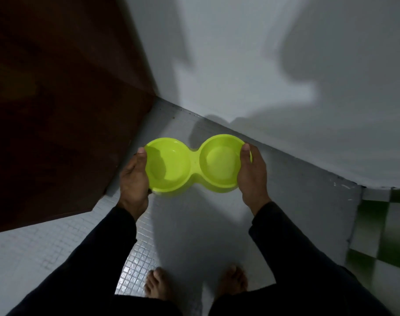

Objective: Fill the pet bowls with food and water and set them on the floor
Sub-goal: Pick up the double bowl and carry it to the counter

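My left hand [135, 176] grips green double bowl [195, 165] at its left rim | right hand [253, 174] grips right rim | wall [240, 65] just beyond, brown door [57, 110] left, tiled floor [194, 224] open below

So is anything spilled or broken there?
Nothing stands out. The green double bowl looks whole and level, gripped at each end by the left hand and right hand. Both cups look empty, and no spill shows on the tiled floor.
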